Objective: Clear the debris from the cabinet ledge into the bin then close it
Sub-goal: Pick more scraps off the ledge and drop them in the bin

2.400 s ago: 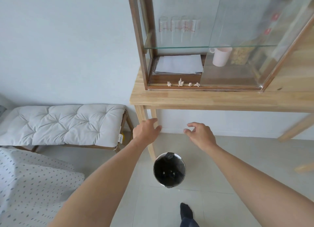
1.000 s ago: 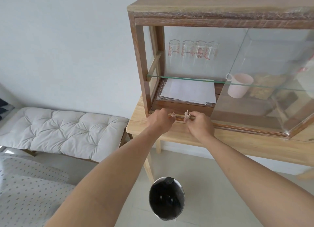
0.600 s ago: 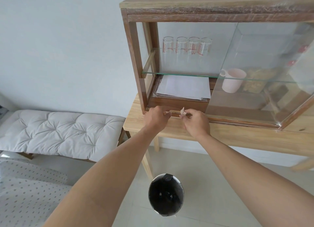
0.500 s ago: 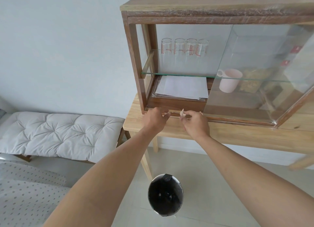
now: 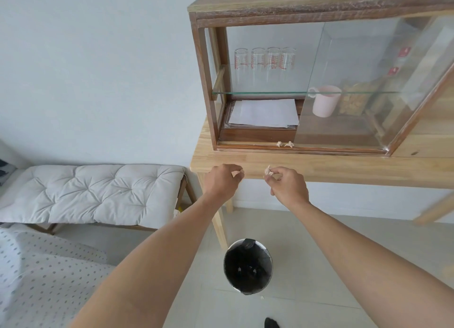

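Note:
A wooden cabinet [image 5: 205,82] with a sliding glass door [image 5: 368,82] stands on a light wood table [image 5: 319,168]; its left half is uncovered. Two crumpled paper scraps [image 5: 285,144] lie on the front ledge [image 5: 245,146]. My left hand [image 5: 222,181] pinches a small paper scrap [image 5: 237,173] in front of the table edge. My right hand [image 5: 288,186] pinches another crumpled paper scrap [image 5: 268,171]. Both hands hang below the ledge and above the bin [image 5: 248,266], which stands on the floor with a black liner and its top uncovered.
Inside the cabinet are several glasses [image 5: 264,59] on a glass shelf, a stack of white paper [image 5: 264,112] and a pink mug [image 5: 324,104]. A cushioned bench [image 5: 93,192] stands at the left. A dotted fabric [image 5: 36,273] lies at lower left.
Both hands have drawn back from the ledge toward me, each carrying a paper scrap. Two scraps stay on the ledge.

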The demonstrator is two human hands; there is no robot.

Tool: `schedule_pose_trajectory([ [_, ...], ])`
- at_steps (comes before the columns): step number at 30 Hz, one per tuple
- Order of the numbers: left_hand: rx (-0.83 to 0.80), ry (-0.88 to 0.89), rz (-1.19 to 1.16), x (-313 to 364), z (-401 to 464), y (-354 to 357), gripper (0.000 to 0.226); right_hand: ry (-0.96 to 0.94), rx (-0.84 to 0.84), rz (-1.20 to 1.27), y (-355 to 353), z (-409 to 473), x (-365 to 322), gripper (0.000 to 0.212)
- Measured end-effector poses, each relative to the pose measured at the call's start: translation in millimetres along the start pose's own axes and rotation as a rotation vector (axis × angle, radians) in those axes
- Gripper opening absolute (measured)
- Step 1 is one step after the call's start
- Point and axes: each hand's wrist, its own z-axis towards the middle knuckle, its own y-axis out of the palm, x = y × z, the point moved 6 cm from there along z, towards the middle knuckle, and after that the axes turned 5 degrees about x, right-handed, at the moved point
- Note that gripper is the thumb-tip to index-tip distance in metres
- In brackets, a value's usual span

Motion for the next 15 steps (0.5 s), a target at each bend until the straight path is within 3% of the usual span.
schedule_pose_trajectory([
  [15, -0.192, -0.057, 0.147, -74, -99, 73, 0.027, 0.112, -0.192, -0.11, 62, -73, 86, 0.023],
])
